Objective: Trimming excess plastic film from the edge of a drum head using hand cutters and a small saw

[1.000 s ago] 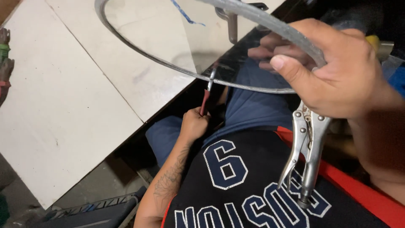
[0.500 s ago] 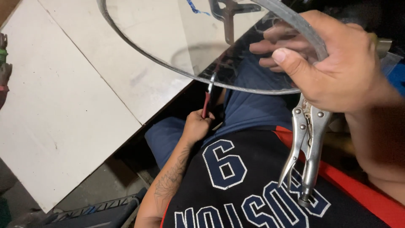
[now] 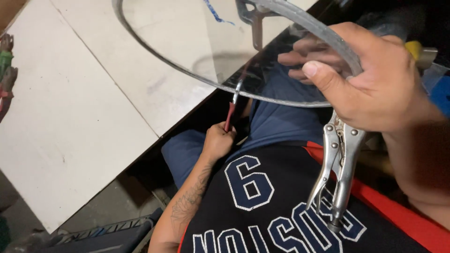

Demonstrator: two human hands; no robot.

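- The right hand point(image 3: 375, 89) is closed around the rim of a round clear sheet point(image 3: 197, 42), held over the white table's point(image 3: 70, 117) near edge.
- Locking pliers point(image 3: 340, 168) hang from that rim (handles down).
- The left hand point(image 3: 218, 140) is fisted on a red-handled tool point(image 3: 230, 115) touching the sheet's lower edge.

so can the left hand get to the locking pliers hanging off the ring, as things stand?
Probably not straight away. The left hand is closed on a red-handled tool against the ring. The locking pliers hang below the right hand, across the lap, nothing between.
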